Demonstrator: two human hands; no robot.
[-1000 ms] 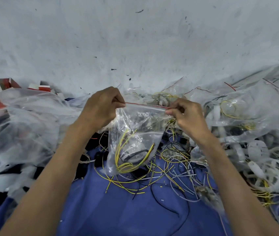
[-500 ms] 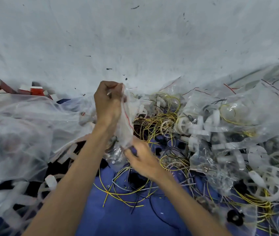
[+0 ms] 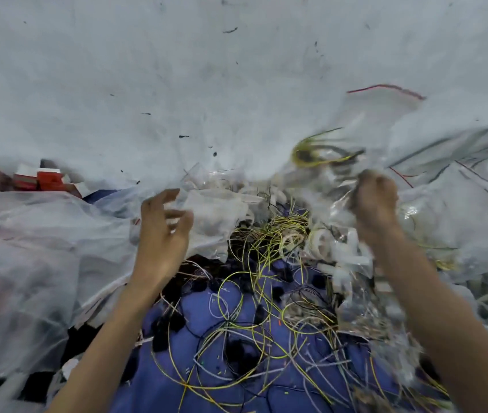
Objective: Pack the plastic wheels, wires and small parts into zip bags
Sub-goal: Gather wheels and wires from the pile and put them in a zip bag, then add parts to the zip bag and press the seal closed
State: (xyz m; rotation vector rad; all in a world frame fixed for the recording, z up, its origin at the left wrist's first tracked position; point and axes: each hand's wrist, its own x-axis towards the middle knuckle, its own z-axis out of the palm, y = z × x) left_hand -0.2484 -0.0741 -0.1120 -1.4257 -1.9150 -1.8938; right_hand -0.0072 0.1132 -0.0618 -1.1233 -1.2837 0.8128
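- The right hand (image 3: 376,201) is raised at the right of the view, its fingers curled tight into a fist around the crumpled lower part of a clear zip bag (image 3: 367,126).
- The zip bag stands up and away from that fist, with its red zip strip (image 3: 385,90) at the far, upper end; the bag and hand are smeared by motion blur.
- Inside the bag, just above the fist, sits a coil of yellow and dark wires (image 3: 317,152); any smaller contents are too blurred to make out.
- The left hand (image 3: 162,231) hovers at centre-left with its fingers spread and only half curled, thumb held apart, and nothing gripped in it.
- Its fingertips are right beside a crumpled piece of clear plastic (image 3: 216,213); whether they touch it cannot be told.
- Between and below the two forearms, a tangle of loose wires (image 3: 251,296), yellow, white and black, lies on a blue cloth (image 3: 230,394).
- White plastic parts (image 3: 324,244) lie heaped just below the right hand, at the far edge of the tangle.
- A large clear plastic sheet (image 3: 28,251) is bunched at the left, with red and white boxes (image 3: 43,178) behind it.
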